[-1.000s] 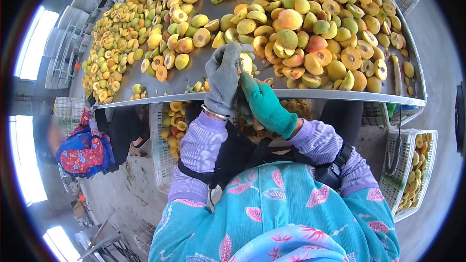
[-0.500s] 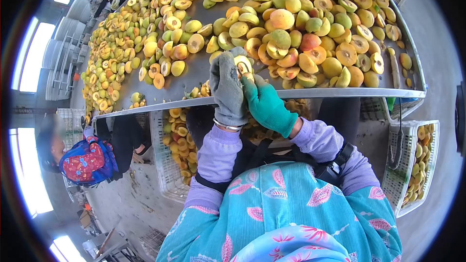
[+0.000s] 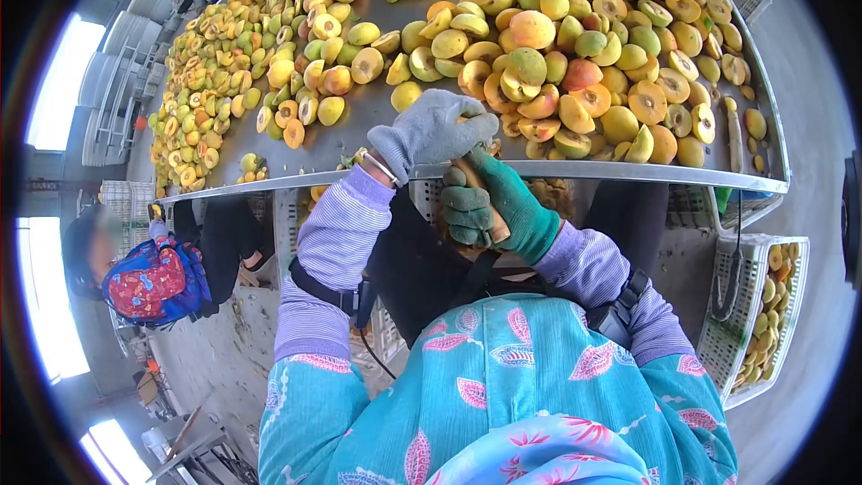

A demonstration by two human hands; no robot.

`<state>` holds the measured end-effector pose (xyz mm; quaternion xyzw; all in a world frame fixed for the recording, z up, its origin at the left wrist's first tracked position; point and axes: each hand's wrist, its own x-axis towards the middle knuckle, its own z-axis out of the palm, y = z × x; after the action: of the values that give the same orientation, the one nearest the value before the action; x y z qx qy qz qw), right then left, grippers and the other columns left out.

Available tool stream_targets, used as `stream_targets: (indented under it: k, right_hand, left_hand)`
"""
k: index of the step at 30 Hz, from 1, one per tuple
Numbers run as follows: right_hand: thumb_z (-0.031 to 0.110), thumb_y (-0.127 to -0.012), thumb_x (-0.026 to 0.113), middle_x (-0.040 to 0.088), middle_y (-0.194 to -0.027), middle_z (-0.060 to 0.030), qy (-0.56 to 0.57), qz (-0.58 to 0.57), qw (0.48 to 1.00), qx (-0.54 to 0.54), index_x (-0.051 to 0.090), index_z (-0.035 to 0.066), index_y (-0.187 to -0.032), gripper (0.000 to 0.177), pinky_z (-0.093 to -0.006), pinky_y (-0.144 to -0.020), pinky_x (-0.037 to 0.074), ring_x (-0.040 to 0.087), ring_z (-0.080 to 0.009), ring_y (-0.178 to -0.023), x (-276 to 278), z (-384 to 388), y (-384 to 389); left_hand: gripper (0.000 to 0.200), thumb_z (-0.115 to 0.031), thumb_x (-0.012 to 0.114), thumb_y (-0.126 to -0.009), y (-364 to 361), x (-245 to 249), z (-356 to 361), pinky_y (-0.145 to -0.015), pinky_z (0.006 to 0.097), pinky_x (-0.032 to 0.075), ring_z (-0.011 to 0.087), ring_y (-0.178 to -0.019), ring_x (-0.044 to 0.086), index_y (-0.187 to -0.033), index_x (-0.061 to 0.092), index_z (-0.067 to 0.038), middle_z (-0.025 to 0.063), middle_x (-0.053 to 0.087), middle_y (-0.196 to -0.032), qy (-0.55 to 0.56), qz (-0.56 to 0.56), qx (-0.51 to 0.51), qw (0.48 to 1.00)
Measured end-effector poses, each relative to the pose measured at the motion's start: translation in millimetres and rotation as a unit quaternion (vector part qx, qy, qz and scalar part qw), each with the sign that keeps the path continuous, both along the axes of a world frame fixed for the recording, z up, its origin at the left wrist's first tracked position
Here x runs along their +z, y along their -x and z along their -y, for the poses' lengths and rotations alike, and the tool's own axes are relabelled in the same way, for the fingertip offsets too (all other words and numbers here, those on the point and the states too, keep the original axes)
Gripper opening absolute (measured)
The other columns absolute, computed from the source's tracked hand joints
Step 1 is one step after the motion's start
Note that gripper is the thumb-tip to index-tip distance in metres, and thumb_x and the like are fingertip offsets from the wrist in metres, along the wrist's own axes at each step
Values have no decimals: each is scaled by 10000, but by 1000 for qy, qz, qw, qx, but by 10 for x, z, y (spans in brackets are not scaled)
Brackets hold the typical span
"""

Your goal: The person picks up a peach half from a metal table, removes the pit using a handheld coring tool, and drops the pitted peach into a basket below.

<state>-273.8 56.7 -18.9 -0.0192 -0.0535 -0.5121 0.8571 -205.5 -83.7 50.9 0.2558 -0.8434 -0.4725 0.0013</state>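
My right hand (image 3: 494,202), in a green glove, is wrapped round the light wooden handle (image 3: 480,198) of a hand tool. The tool's working end is hidden by my left hand (image 3: 435,130). That hand, in a grey glove, is closed at the upper end of the handle, over the near edge of the metal table (image 3: 539,171). What its curled fingers hold is mostly hidden. Just beyond lie many halved yellow stone fruits, like peaches, among them a cut half (image 3: 646,101) and a blushed one (image 3: 532,30).
White crates of fruit halves stand on the floor, one at the right (image 3: 754,323). A wooden-looking stick (image 3: 733,133) lies at the table's right end. Another person with a red and blue backpack (image 3: 153,283) is at the left, and one more sits at the far left corner.
My left hand has turned and closed over the tool's upper end; the fruit half it held now barely shows, if at all. My right hand has moved slightly down, showing the wooden handle.
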Motion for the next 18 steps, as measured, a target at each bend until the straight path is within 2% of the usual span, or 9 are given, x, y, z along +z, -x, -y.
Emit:
stream_targets:
  k: [2, 3, 5, 7, 8, 12, 15, 16, 18]
  right_hand:
    - [571, -1004, 408, 448, -586, 29, -10, -39, 999, -12, 543, 174, -878, 438, -276, -442, 396, 424, -116, -447, 21, -2, 1]
    - [568, -1006, 407, 447, -585, 33, -4, -80, 997, -16, 544, 172, -877, 438, -275, -438, 396, 424, -116, -447, 150, -9, 50]
    - [571, -1008, 399, 445, -584, 37, -20, -124, 992, -17, 543, 170, -877, 446, -277, -433, 395, 423, -116, -445, 344, -33, 116]
    - [576, -1005, 404, 446, -579, 33, 0, -57, 998, 8, 536, 170, -878, 445, -276, -425, 392, 419, -114, -435, 268, -43, 91]
    - [578, -1003, 406, 446, -576, 31, 9, -24, 999, 25, 533, 171, -879, 445, -275, -420, 391, 417, -112, -430, 241, -42, 77]
    - [583, -1004, 399, 427, -551, 40, -8, -288, 957, 25, 519, 165, -880, 452, -280, -401, 379, 398, -106, -395, 322, -141, 27]
    - [585, -1006, 386, 438, -567, 44, 33, -15, 996, 86, 541, 158, -909, 465, -295, -445, 401, 416, -105, -426, 268, -54, -40]
    - [585, -1006, 387, 441, -571, 46, 38, 66, 992, 99, 546, 156, -916, 466, -299, -454, 402, 419, -104, -432, 257, -22, -90]
    - [566, -1012, 397, 444, -577, 50, 53, 73, 989, 118, 559, 148, -917, 458, -300, -461, 374, 414, -104, -441, 232, 20, -208]
  left_hand:
    - [305, -244, 564, -911, 1, 22, 15, -726, 276, 487, 136, -793, 619, -807, 691, 12, 67, 682, -831, -77, -37, -4, 996]
    - [369, -286, 509, -963, -48, 101, -8, -726, 290, 498, 157, -789, 628, -847, 679, 21, 77, 677, -831, -168, -205, -62, 962]
    - [402, -308, 483, -984, -115, -34, -56, -722, 298, 505, 165, -777, 631, -867, 673, 27, 85, 670, -818, -98, -247, 40, 963]
    - [431, -312, 459, -1000, -115, 66, -267, -709, 300, 513, 176, -752, 633, -854, 669, 36, 100, 657, -796, -147, -301, 91, 938]
    - [430, -308, 455, -999, -128, 67, -275, -716, 302, 513, 179, -752, 631, -848, 668, 34, 100, 657, -799, -152, -279, 84, 945]
    - [382, -267, 469, -974, -307, 101, -234, -760, 313, 509, 181, -745, 621, -826, 669, 24, 100, 655, -814, -114, -176, 67, 975]
    - [340, -302, 518, -964, -432, 153, -303, -777, 322, 522, 183, -786, 633, -946, 660, 6, 116, 666, -869, -66, -298, 37, 952]
    - [354, -328, 518, -968, -465, 176, -391, -762, 327, 532, 195, -783, 641, -974, 652, 0, 123, 667, -877, -172, -306, 147, 925]
    - [388, -380, 517, -977, -546, 213, -571, -731, 336, 553, 218, -779, 655, -1029, 634, -14, 138, 670, -894, -367, -299, 360, 804]
